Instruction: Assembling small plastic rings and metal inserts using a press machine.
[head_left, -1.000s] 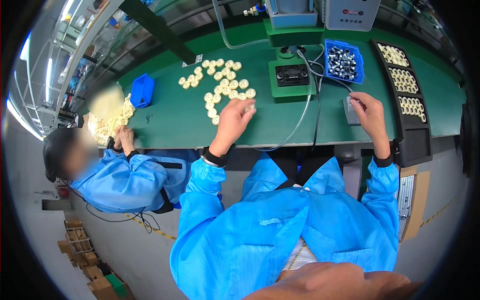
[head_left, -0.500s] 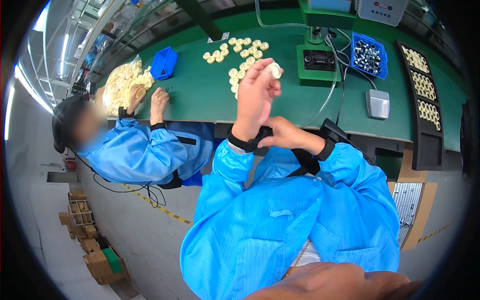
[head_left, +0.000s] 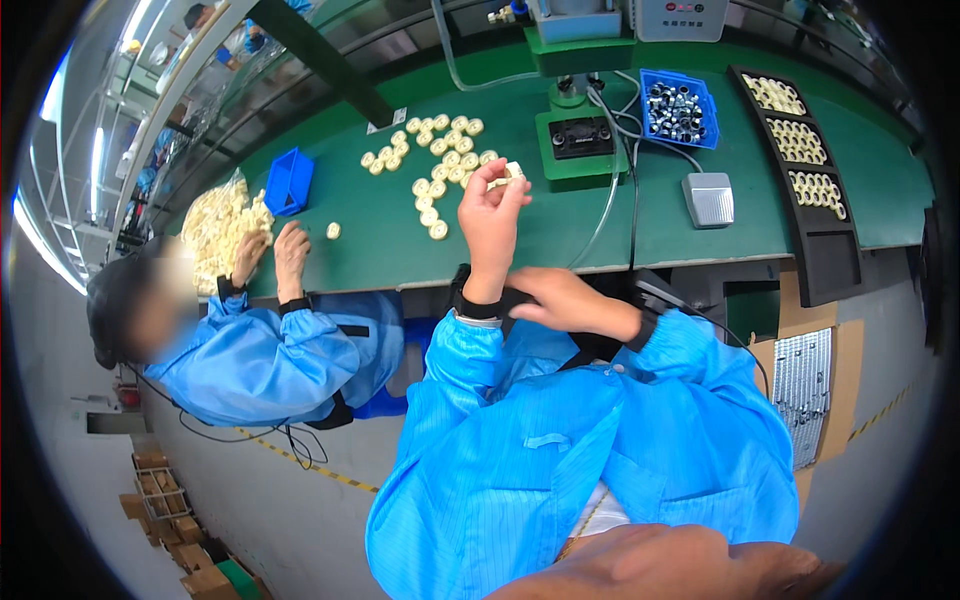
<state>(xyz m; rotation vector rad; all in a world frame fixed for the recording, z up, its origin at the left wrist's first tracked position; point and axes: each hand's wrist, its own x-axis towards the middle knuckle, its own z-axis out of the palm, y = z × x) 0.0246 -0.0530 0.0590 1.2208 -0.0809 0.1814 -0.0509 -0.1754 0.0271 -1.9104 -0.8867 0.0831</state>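
My left hand (head_left: 486, 228), raised above the green bench's front edge, pinches a small cream round part (head_left: 514, 171) between thumb and fingertips. Around that wrist is a black band (head_left: 462, 290). Close beside the band lies my right hand (head_left: 572, 298), its thumb and forefinger apart and nothing visible between them. Some of its fingers are hidden. Just beyond my left hand, several matching cream round parts (head_left: 429, 217) form a loose cluster on the bench.
A green press fixture (head_left: 582, 150) stands ahead, with a foot pedal (head_left: 709, 200) and a blue bin of metal parts (head_left: 679, 110) to its right. Farther right lies a black tray (head_left: 826, 262) of rings. At left, a co-worker's hands (head_left: 290, 255) are by a cream parts pile (head_left: 215, 225) and a blue bin (head_left: 288, 181).
The view has shifted. My right hand's fingers have come off the band on my left wrist. My left hand has turned with the cream part. One cream part now lies near the co-worker's hand.
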